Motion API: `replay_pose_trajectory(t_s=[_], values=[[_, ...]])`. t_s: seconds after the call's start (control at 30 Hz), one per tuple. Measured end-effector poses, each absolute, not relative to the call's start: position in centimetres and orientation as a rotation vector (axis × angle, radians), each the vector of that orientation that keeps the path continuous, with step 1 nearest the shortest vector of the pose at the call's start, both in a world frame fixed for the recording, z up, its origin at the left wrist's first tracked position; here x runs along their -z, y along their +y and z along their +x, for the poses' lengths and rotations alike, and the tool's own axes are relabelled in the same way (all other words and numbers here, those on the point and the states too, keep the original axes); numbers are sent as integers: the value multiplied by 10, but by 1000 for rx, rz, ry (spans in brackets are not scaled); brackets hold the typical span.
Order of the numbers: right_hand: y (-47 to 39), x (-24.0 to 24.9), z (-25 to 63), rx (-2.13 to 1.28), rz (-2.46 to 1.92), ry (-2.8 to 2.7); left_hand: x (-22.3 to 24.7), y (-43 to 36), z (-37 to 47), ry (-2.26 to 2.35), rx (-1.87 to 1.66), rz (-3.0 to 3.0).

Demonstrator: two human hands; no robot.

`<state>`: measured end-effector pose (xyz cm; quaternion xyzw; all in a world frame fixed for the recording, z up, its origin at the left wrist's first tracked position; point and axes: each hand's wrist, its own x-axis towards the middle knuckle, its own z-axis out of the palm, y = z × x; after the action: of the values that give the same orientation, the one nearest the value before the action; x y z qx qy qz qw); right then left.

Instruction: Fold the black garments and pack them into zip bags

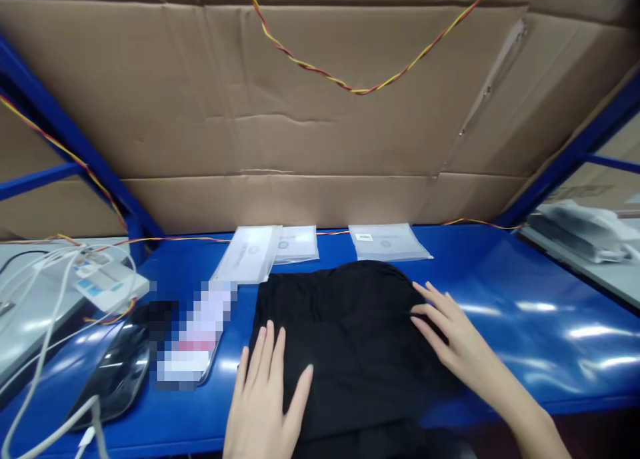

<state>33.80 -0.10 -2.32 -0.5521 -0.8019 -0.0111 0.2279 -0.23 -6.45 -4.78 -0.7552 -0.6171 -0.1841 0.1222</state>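
A black cloth garment (345, 339) lies spread on the blue shelf, its lower part reaching over the front edge. What kind of garment it is, I cannot tell. Flat on its left side rests my left hand (265, 392), fingers stretched out and thumb apart. My right hand (445, 326) touches the garment's right edge with its fingers spread. Behind the cloth lie frosted plastic zip bags: one bag (250, 249) at the left, a second bag (297, 244) partly under it, and another bag (387, 241) with a small white label.
Left of the garment are a phone (203, 339), partly blurred out, and a glossy black device (117, 372). White cables (43, 339) and a white box (113, 282) sit farther left. Cardboard (320, 132) backs the blue shelf (525, 299); a twisted wire (360, 91) hangs across it. Plastic-wrapped items (583, 229) lie at right.
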Motion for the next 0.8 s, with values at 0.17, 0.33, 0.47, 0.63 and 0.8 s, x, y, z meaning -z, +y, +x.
replay_pose_trajectory(t_s=[0.17, 0.33, 0.47, 0.63, 0.8], values=[[3, -28, 325, -245, -1611, -2106, 47, -63, 0, -1796, 518, -2201], [-3, -77, 268, -696, -1508, -1955, 47, -63, 0, -1779, 503, -2209], [-12, -74, 228, -1320, -1219, -1906, 48, -64, -2, -1761, 528, -2215], [-19, -47, 226, -932, -1427, -1836, 47, -65, -6, -1752, 523, -2269], [-27, -25, 244, -559, -1766, -1850, 44, -66, -6, -1809, 515, -2304]])
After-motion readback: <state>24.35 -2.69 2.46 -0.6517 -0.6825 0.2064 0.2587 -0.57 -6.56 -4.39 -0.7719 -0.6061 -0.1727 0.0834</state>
